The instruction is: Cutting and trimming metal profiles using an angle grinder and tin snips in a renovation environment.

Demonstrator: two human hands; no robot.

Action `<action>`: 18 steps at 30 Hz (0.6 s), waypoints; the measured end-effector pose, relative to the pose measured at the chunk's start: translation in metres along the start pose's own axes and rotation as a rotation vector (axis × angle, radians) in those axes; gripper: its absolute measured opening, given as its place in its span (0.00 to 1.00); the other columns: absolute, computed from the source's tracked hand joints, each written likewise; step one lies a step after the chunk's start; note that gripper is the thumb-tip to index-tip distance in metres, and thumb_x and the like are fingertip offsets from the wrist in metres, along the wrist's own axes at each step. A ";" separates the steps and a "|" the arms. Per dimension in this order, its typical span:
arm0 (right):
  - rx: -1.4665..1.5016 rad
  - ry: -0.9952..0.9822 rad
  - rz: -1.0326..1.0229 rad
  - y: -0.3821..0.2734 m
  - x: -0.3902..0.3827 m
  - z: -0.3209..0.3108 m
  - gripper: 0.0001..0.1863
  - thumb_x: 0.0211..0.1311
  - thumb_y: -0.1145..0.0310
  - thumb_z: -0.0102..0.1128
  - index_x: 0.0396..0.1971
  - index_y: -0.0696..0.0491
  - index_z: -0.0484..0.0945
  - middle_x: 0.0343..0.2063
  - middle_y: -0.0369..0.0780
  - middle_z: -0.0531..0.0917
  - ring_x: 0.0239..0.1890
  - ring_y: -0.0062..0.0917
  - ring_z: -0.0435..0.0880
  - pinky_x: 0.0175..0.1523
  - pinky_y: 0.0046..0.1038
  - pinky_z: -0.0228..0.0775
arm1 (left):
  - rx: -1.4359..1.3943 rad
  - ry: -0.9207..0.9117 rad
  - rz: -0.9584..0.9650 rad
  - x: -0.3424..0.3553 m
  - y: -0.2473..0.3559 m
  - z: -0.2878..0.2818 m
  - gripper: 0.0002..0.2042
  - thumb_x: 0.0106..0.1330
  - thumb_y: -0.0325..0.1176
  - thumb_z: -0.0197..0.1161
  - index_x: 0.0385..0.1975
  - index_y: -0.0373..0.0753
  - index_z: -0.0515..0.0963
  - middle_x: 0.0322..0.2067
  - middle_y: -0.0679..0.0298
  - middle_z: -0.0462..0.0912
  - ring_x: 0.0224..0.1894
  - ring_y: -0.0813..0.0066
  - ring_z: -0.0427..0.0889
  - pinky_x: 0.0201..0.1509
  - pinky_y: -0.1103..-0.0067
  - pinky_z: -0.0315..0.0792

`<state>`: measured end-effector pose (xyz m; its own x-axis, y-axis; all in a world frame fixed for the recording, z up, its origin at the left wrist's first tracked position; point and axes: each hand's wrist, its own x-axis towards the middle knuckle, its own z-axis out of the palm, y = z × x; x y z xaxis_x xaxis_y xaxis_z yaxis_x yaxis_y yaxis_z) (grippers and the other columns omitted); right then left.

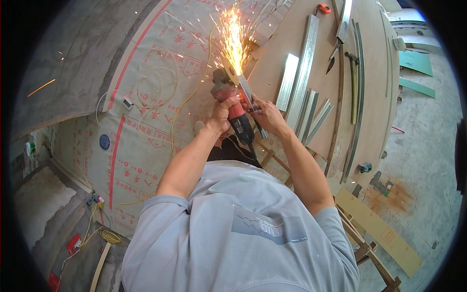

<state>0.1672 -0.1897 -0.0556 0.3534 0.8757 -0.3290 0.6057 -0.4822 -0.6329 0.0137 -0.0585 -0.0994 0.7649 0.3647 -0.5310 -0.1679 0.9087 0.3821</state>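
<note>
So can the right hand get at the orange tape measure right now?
Probably not: the right hand is busy holding the metal piece at the sparking grinder, and the orange tape measure lies farther out, near the long metal channel.

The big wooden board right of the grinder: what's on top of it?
On the wooden board lie silver metal strips, an orange tape measure and a hammer. Whatever is directly beneath them is covered and cannot be seen.

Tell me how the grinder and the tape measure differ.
The grinder is long, red and black; the tape measure is compact, mostly orange. The grinder is held, throwing sparks; the tape measure lies on the board. Both have dark parts.
</note>
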 end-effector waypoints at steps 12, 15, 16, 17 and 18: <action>-0.112 -0.054 0.003 -0.039 -0.014 -0.029 0.30 0.64 0.75 0.54 0.68 0.49 0.68 0.38 0.55 0.83 0.44 0.50 0.83 0.49 0.45 0.75 | -0.060 0.028 0.044 -0.020 0.033 0.016 0.29 0.57 0.34 0.73 0.58 0.42 0.70 0.52 0.54 0.81 0.44 0.61 0.86 0.46 0.64 0.84; -0.306 -0.178 -0.084 -0.030 -0.011 -0.046 0.28 0.65 0.79 0.48 0.66 0.52 0.69 0.34 0.54 0.83 0.39 0.49 0.85 0.44 0.44 0.78 | -0.027 0.009 0.057 -0.024 0.049 0.009 0.30 0.57 0.34 0.73 0.60 0.46 0.68 0.55 0.53 0.79 0.45 0.61 0.85 0.47 0.64 0.83; -0.392 -0.233 -0.122 -0.023 -0.008 -0.055 0.27 0.65 0.80 0.45 0.65 0.53 0.69 0.32 0.53 0.83 0.38 0.47 0.86 0.43 0.43 0.79 | -0.013 0.001 0.067 -0.026 0.054 0.008 0.30 0.57 0.34 0.73 0.59 0.46 0.68 0.54 0.53 0.80 0.44 0.61 0.85 0.47 0.64 0.83; -0.421 -0.122 -0.182 -0.007 -0.004 -0.056 0.21 0.64 0.80 0.48 0.57 0.55 0.74 0.29 0.53 0.83 0.35 0.45 0.86 0.42 0.42 0.79 | -0.009 0.002 0.074 -0.027 0.057 0.005 0.30 0.57 0.34 0.73 0.59 0.46 0.68 0.54 0.53 0.80 0.44 0.61 0.85 0.47 0.64 0.83; -0.456 0.061 -0.326 -0.006 -0.001 -0.065 0.16 0.66 0.77 0.52 0.53 0.56 0.75 0.28 0.51 0.84 0.32 0.40 0.87 0.42 0.42 0.78 | 0.000 0.019 0.088 -0.028 0.058 -0.002 0.30 0.57 0.34 0.73 0.59 0.46 0.68 0.53 0.53 0.81 0.44 0.61 0.85 0.48 0.64 0.83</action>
<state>0.2100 -0.1891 -0.0061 0.1288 0.9847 -0.1173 0.9324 -0.1606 -0.3239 -0.0183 -0.0158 -0.0638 0.7352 0.4465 -0.5100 -0.2335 0.8731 0.4279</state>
